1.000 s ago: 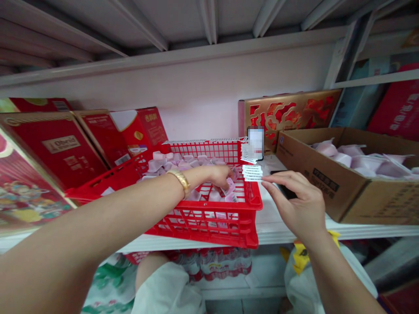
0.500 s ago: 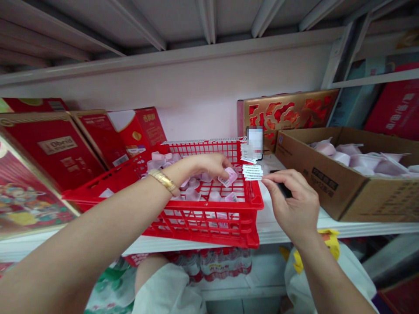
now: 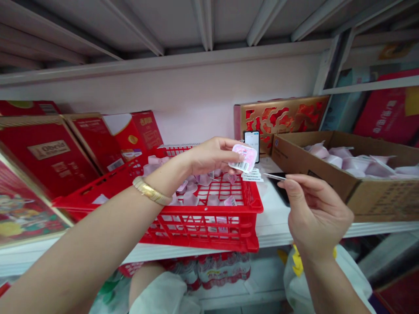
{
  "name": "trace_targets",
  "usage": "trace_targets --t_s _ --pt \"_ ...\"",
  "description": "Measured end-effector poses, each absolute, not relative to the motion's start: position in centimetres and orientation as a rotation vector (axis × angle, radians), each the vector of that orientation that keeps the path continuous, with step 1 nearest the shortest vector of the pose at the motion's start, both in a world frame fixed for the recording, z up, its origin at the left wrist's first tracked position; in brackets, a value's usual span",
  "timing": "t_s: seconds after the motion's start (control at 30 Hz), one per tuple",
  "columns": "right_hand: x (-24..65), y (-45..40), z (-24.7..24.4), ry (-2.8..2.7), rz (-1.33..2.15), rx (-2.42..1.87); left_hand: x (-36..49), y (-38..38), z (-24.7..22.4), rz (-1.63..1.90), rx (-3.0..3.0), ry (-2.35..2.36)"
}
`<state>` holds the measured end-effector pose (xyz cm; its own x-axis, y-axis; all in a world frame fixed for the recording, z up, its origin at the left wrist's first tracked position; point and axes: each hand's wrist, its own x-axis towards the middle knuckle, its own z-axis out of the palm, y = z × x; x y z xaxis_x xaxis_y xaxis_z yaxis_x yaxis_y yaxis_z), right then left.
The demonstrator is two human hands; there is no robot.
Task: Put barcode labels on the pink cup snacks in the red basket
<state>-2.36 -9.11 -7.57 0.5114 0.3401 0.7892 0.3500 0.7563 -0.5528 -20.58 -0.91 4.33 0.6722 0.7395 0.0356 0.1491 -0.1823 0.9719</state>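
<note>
My left hand (image 3: 212, 156), with a gold bracelet (image 3: 152, 192) at the wrist, grips a small lidded pink cup (image 3: 249, 153) above the right end of a red plastic basket (image 3: 209, 209). The cup's lid faces me, and a barcode shows along its lower edge. My right hand (image 3: 319, 213) pinches a thin white sticker (image 3: 274, 176) between thumb and fingertips, just right of the cup. Printed label strips (image 3: 252, 176) hang at the basket's right corner, partly behind the cup. More pink cups (image 3: 190, 199) lie jumbled inside the basket.
Behind the labels a lit phone (image 3: 252, 144) leans against a gold-and-red box (image 3: 288, 115). A dark flat object (image 3: 282, 192) lies by my right hand. At right, a cardboard carton (image 3: 382, 200) holds more cups. Red gift boxes (image 3: 36, 152) stand left; a shelf (image 3: 183, 61) is overhead.
My left hand has lifted the cup out of the basket, up and to the right, its lid now facing me. My right hand has drawn away rightward from the label strips with a sticker.
</note>
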Motion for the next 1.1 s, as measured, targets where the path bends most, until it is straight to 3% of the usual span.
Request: trace_targets --t_s 1.1 --pt "-3.1 -8.2 -7.3 -1.264 -0.158 -0.723 -19.5 -1.7 3.3 0.582 1.988 0.795"
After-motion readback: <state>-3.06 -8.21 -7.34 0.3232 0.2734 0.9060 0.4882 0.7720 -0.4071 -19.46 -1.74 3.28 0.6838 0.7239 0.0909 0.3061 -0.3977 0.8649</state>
